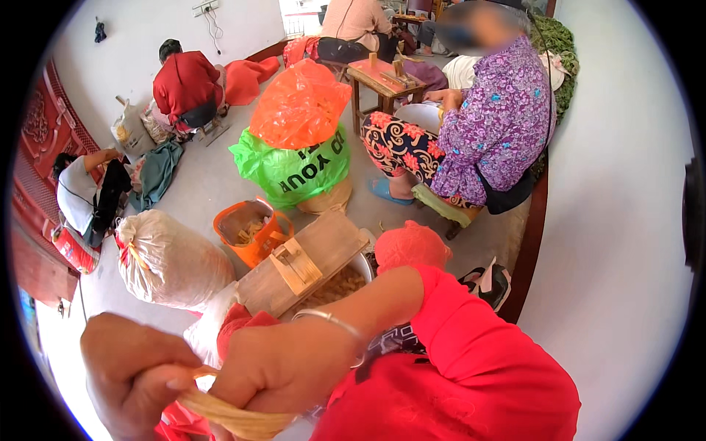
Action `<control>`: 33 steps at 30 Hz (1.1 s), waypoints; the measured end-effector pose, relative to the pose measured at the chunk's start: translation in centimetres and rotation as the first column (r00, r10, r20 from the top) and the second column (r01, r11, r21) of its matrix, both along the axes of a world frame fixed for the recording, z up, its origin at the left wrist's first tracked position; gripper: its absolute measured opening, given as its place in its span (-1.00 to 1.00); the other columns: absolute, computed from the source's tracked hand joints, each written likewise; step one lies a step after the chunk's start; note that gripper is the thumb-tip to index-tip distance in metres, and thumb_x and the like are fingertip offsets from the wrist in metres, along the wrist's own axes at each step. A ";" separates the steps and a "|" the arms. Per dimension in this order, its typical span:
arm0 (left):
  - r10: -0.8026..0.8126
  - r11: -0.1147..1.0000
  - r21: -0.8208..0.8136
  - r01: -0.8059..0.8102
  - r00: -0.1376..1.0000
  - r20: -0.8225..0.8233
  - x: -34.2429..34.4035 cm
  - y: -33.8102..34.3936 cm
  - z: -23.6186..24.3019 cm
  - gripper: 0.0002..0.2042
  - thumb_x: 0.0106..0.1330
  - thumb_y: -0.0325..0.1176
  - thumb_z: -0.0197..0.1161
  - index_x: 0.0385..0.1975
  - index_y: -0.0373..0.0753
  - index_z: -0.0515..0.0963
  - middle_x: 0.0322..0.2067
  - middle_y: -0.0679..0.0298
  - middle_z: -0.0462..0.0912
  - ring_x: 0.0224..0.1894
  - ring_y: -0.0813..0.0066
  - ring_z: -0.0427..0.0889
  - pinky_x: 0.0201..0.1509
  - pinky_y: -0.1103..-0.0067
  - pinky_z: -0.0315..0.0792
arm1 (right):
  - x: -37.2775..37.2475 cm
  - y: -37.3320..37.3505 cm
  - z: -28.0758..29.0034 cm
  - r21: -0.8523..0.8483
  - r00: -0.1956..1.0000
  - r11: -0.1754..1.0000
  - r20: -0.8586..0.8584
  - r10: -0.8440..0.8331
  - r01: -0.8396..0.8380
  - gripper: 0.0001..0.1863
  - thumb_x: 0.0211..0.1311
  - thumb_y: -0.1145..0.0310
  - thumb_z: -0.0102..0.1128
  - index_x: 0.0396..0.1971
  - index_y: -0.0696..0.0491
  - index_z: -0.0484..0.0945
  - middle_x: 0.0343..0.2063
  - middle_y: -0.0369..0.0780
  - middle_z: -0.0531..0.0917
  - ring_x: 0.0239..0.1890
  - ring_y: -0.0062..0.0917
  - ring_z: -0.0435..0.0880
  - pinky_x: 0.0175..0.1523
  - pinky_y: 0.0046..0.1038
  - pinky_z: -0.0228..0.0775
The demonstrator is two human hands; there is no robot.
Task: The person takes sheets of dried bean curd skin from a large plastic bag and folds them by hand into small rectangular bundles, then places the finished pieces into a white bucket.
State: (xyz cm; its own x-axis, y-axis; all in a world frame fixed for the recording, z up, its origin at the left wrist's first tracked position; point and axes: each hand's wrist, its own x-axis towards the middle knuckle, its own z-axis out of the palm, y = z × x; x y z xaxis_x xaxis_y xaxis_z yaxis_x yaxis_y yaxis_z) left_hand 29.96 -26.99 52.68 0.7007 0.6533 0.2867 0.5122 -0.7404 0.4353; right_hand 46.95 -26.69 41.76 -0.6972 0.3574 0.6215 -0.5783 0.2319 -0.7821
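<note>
At the lower left, my left hand (136,367) has its fingers closed round a pale yellow, straw-like fibre strand (235,417). My right hand (283,360), with a silver bangle (327,318) on its wrist, reaches across and grips the same strand, which bends in a loop between and below the hands. Its far end drops out of the picture, and the right fingertips are partly hidden. Beyond my right forearm, a wooden board (254,290) bearing a small slotted wooden block (294,266) lies across a metal basin (365,266) of tan pieces.
Behind the board stand an orange basket (254,231), a stuffed whitish sack (173,261) and green (294,169) and orange (301,103) plastic bags. A person in a purple flowered top (500,117) sits at the right near a small wooden stool (386,77). Others sit farther back.
</note>
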 end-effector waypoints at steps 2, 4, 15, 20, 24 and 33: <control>-0.133 0.919 -0.349 0.187 0.976 0.172 2.2 4.7 -3.4 -0.51 0.27 0.03 0.11 -0.54 -0.37 0.63 -0.64 0.11 0.60 -0.66 0.39 0.56 -0.58 0.56 0.31 | 3.3 0.7 -1.2 -0.218 0.999 0.976 0.044 0.002 0.007 -0.78 0.31 0.35 0.12 -0.22 0.17 0.64 -0.66 -0.39 0.52 -0.65 -0.77 0.43 -0.56 -0.65 0.23; -0.103 0.809 -0.494 0.318 0.904 0.414 3.8 8.9 -11.6 -0.52 0.34 -0.02 0.03 -0.37 -0.42 0.61 -0.64 0.29 0.53 -0.62 0.56 0.44 -0.57 0.62 0.25 | 6.7 2.1 -6.0 -0.324 0.976 0.930 -0.069 -0.208 0.175 -0.73 0.28 0.38 0.18 -0.12 0.24 0.59 -0.50 -0.35 0.59 -0.61 -0.78 0.46 -0.49 -0.66 0.36; 0.372 0.500 -0.859 0.108 0.869 0.325 12.1 4.1 -37.9 -0.81 0.41 -0.35 -0.04 -0.41 -0.32 0.37 -0.62 0.32 0.36 -0.52 0.55 0.31 -0.41 0.54 0.29 | 9.2 4.0 -30.0 0.140 -0.046 0.019 0.451 -0.891 0.990 -0.78 0.28 0.41 0.15 -0.11 0.08 0.62 -0.36 -0.14 0.72 -0.34 -0.51 0.73 -0.22 -0.58 0.53; 0.397 0.544 -0.836 0.077 0.854 0.337 10.6 4.4 -40.3 -0.72 0.36 -0.42 -0.03 0.00 -0.35 0.45 -0.54 0.27 0.46 -0.42 0.49 0.50 -0.32 0.58 0.39 | 8.7 3.5 -32.0 0.258 -0.101 0.011 0.415 -0.904 0.966 -0.76 0.24 0.42 0.20 -0.10 0.03 0.62 -0.38 -0.11 0.71 -0.37 -0.47 0.74 -0.30 -0.54 0.52; 0.586 0.243 -0.943 0.228 0.741 0.330 10.4 4.8 -40.5 -0.68 0.32 -0.47 0.02 0.07 -0.29 0.44 -0.55 0.41 0.41 -0.59 0.72 0.33 -0.54 0.71 0.24 | 7.5 3.5 -31.1 0.263 -0.112 0.018 0.472 -0.874 0.965 -0.74 0.24 0.45 0.16 -0.07 0.00 0.62 -0.41 -0.15 0.71 -0.38 -0.45 0.73 -0.30 -0.53 0.52; 0.649 -0.055 -0.866 0.497 0.677 0.347 9.8 4.4 -42.8 -0.86 0.34 -0.36 0.15 -0.18 -0.19 0.41 -0.58 0.46 0.33 -0.67 0.81 0.14 -0.67 0.78 0.00 | 6.7 3.0 -31.6 0.327 -0.085 0.078 0.454 -0.887 0.942 -0.75 0.24 0.45 0.08 -0.10 -0.01 0.61 -0.32 -0.29 0.70 -0.32 -0.41 0.72 -0.26 -0.52 0.54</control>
State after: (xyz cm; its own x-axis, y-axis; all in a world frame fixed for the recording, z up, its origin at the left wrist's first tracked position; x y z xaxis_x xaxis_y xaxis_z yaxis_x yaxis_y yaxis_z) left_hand 39.76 -22.56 9.88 0.6431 0.6366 -0.4256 -0.2577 0.7033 0.6625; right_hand 53.67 -23.72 10.12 0.1931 0.9292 0.3150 0.5220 0.1746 -0.8349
